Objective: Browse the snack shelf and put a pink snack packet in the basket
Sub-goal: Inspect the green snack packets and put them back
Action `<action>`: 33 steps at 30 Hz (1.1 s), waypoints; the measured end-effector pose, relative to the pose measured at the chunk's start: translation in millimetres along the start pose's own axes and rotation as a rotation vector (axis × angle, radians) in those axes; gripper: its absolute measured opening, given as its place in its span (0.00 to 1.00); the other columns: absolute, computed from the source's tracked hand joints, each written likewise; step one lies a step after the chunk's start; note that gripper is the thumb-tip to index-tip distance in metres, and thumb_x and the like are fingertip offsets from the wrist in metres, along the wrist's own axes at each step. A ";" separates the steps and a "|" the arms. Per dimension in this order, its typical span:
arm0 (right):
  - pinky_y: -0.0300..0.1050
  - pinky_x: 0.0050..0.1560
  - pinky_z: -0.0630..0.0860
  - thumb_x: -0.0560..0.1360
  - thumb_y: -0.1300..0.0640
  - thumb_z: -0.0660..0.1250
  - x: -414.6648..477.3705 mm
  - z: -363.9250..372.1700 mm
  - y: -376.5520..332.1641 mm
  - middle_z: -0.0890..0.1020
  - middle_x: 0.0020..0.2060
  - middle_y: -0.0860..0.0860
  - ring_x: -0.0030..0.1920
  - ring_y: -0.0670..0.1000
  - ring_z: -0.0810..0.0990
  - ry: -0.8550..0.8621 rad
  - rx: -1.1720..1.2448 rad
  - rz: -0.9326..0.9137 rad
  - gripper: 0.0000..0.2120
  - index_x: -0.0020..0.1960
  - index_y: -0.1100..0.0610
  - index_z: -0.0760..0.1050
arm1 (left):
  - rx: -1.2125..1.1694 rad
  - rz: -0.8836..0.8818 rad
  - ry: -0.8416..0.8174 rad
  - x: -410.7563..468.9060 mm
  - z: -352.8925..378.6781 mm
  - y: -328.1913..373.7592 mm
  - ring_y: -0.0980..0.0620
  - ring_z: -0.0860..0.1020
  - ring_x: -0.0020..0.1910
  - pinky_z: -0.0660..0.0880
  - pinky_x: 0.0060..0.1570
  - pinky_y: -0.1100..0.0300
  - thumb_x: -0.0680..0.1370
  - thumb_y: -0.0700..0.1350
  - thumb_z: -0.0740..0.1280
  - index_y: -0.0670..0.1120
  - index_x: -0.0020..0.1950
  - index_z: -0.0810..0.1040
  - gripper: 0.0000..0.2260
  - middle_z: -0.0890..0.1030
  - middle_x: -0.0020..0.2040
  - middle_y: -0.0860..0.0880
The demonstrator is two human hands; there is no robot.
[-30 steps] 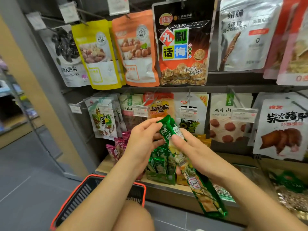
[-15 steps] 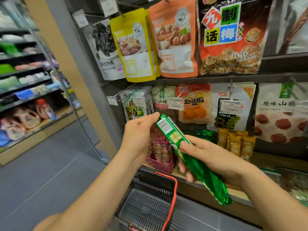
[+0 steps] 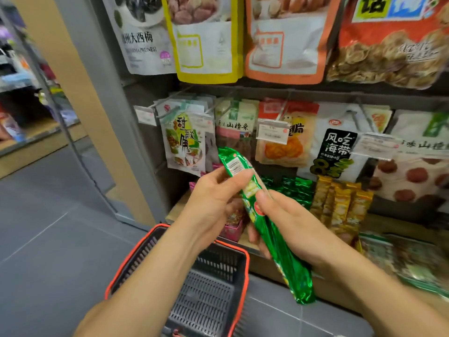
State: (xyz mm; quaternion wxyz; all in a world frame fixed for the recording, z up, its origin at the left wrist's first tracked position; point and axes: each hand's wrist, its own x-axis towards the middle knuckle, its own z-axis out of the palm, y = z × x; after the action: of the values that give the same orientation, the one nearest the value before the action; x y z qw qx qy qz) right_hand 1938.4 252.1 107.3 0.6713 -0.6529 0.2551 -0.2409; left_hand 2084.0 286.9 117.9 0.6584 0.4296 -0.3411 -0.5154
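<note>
Nearest, below the forearms, is the dark grey plastic basket with a red-orange rim [image 3: 243,268]; the part of it that shows holds nothing. Above it both hands hold one long green foil snack packet [image 3: 279,249], whose long axis goes from upper left down to lower right. The left hand [image 3: 213,203] pinches its upper end between the thumb and the fingers [image 3: 239,177]. The right hand [image 3: 294,227] is wrapped around its middle, with the fingers curled under it. So both hands are occupied — and with the wrong colour.

The pink snack packets [image 3: 232,218] are just behind the left hand and a little lower, in a small pink display box [image 3: 232,231] on the wooden shelf [image 3: 173,214], just beyond the far rim of the basket. The left hand is the nearer one. The packets seem to stand upright, but the hand covers most of them — their shape and print I cannot tell. Farther back hang large white, yellow and orange pouches [image 3: 206,45].
</note>
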 end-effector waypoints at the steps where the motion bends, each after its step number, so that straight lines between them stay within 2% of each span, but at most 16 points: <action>1: 0.40 0.23 0.71 0.70 0.38 0.60 2.1 1.3 2.0 0.78 0.29 0.53 0.22 0.53 0.75 0.038 -0.004 0.001 0.25 0.50 0.61 0.66 | 0.005 0.003 -0.006 2.5 1.0 -2.2 0.54 0.81 0.34 0.77 0.33 0.63 0.66 0.45 0.72 0.43 0.48 0.79 0.12 0.83 0.38 0.48; 4: 0.47 0.29 0.79 0.67 0.39 0.64 5.6 -2.6 4.9 0.79 0.31 0.50 0.29 0.55 0.81 0.105 0.014 0.033 0.26 0.54 0.57 0.67 | 0.043 0.065 0.051 10.2 2.9 -4.6 0.52 0.81 0.37 0.79 0.37 0.62 0.65 0.46 0.73 0.41 0.50 0.80 0.16 0.83 0.39 0.47; 5: 0.49 0.34 0.80 0.67 0.40 0.66 5.7 -7.1 5.3 0.80 0.34 0.51 0.32 0.55 0.82 0.103 0.009 0.058 0.25 0.55 0.57 0.68 | 0.045 0.090 0.094 13.2 2.8 -4.6 0.53 0.81 0.37 0.79 0.37 0.62 0.64 0.47 0.74 0.42 0.50 0.80 0.17 0.83 0.39 0.48; 7: 0.49 0.41 0.81 0.67 0.42 0.67 3.3 -17.0 4.7 0.80 0.39 0.51 0.38 0.54 0.83 0.044 -0.086 0.124 0.21 0.54 0.54 0.72 | 0.009 0.139 0.198 18.6 0.2 -4.0 0.55 0.81 0.35 0.78 0.35 0.63 0.64 0.48 0.74 0.44 0.47 0.81 0.15 0.83 0.37 0.50; 9: 0.46 0.41 0.81 0.68 0.40 0.65 -1.2 -22.3 2.5 0.78 0.39 0.50 0.40 0.51 0.83 -0.030 -0.177 0.184 0.18 0.51 0.52 0.73 | -0.054 0.174 0.275 22.8 -2.4 -3.1 0.57 0.80 0.34 0.76 0.32 0.65 0.64 0.48 0.73 0.45 0.45 0.81 0.12 0.83 0.36 0.52; 11: 0.45 0.39 0.80 0.70 0.42 0.63 -4.6 -22.7 2.2 0.76 0.40 0.52 0.38 0.50 0.82 -0.028 -0.166 0.205 0.18 0.50 0.55 0.73 | -0.089 0.176 0.297 26.4 -2.9 -3.5 0.58 0.79 0.33 0.76 0.32 0.65 0.65 0.49 0.73 0.46 0.46 0.80 0.13 0.82 0.35 0.52; 15: 0.45 0.39 0.81 0.78 0.55 0.63 -6.1 -22.7 0.9 0.79 0.41 0.56 0.35 0.52 0.81 0.082 -0.089 0.127 0.09 0.57 0.56 0.75 | -0.058 0.104 0.212 29.2 2.8 -10.6 0.57 0.80 0.34 0.76 0.33 0.64 0.65 0.48 0.73 0.45 0.48 0.79 0.14 0.82 0.37 0.52; 19: 0.47 0.43 0.82 0.80 0.59 0.61 -0.4 -22.2 -1.0 0.80 0.45 0.56 0.39 0.52 0.81 0.170 0.030 0.090 0.11 0.62 0.55 0.74 | 0.026 -0.019 0.027 22.1 16.8 -29.4 0.49 0.83 0.41 0.81 0.43 0.57 0.67 0.45 0.77 0.41 0.51 0.79 0.16 0.84 0.45 0.43; 21: 0.50 0.47 0.80 0.82 0.62 0.58 0.7 -21.4 0.8 0.82 0.47 0.56 0.43 0.52 0.80 0.183 0.096 0.116 0.13 0.62 0.54 0.75 | 0.137 -0.035 -0.001 19.1 21.3 -36.4 0.47 0.83 0.46 0.81 0.46 0.53 0.67 0.46 0.76 0.44 0.53 0.80 0.17 0.85 0.49 0.44; 23: 0.50 0.49 0.77 0.80 0.64 0.57 -0.8 -25.4 1.4 0.84 0.51 0.54 0.45 0.50 0.82 0.187 0.159 0.138 0.17 0.63 0.51 0.76 | 0.264 0.005 -0.022 17.4 20.8 -36.6 0.48 0.84 0.49 0.82 0.45 0.54 0.68 0.48 0.74 0.47 0.54 0.81 0.16 0.85 0.49 0.47; 25: 0.50 0.55 0.74 0.77 0.59 0.61 -4.2 -34.6 -0.6 0.83 0.55 0.47 0.53 0.45 0.82 0.190 0.109 0.102 0.17 0.62 0.44 0.75 | 0.418 0.093 -0.060 16.5 16.4 -35.3 0.51 0.83 0.48 0.81 0.46 0.57 0.69 0.47 0.75 0.49 0.53 0.82 0.13 0.86 0.48 0.50; 27: 0.53 0.61 0.71 0.72 0.49 0.69 -7.6 -44.9 -4.4 0.82 0.57 0.43 0.59 0.44 0.79 0.214 0.064 0.035 0.18 0.61 0.39 0.75 | 0.617 0.148 -0.133 13.2 14.3 -37.1 0.57 0.82 0.42 0.78 0.43 0.62 0.70 0.47 0.75 0.53 0.52 0.82 0.11 0.85 0.44 0.54; 29: 0.52 0.58 0.76 0.69 0.44 0.73 -9.8 -51.7 -5.3 0.83 0.56 0.45 0.57 0.46 0.81 0.294 0.050 -0.056 0.21 0.61 0.42 0.76 | 0.762 0.167 -0.210 8.9 18.2 -42.5 0.63 0.78 0.37 0.73 0.40 0.67 0.70 0.49 0.75 0.55 0.50 0.82 0.10 0.84 0.41 0.58; 31: 0.47 0.49 0.81 0.68 0.47 0.72 -11.9 -56.5 -5.1 0.85 0.52 0.46 0.53 0.48 0.84 0.422 0.032 -0.162 0.21 0.60 0.47 0.76 | 0.802 0.166 -0.229 5.9 25.5 -48.0 0.65 0.77 0.35 0.71 0.38 0.69 0.69 0.52 0.74 0.54 0.51 0.81 0.12 0.83 0.39 0.61; 33: 0.42 0.44 0.81 0.66 0.51 0.71 -14.5 -61.9 -6.5 0.86 0.50 0.48 0.50 0.49 0.85 0.511 0.059 -0.249 0.21 0.59 0.51 0.75 | 0.757 0.138 -0.241 3.7 32.1 -51.2 0.64 0.78 0.36 0.72 0.39 0.69 0.67 0.54 0.74 0.54 0.52 0.80 0.15 0.83 0.40 0.60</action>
State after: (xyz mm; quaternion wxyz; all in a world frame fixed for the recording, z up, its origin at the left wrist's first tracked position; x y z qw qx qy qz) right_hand 1886.8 214.8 113.1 0.5693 -0.5775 0.3266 -0.4855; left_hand 2036.5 271.3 83.8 0.4419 0.5545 -0.6095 -0.3546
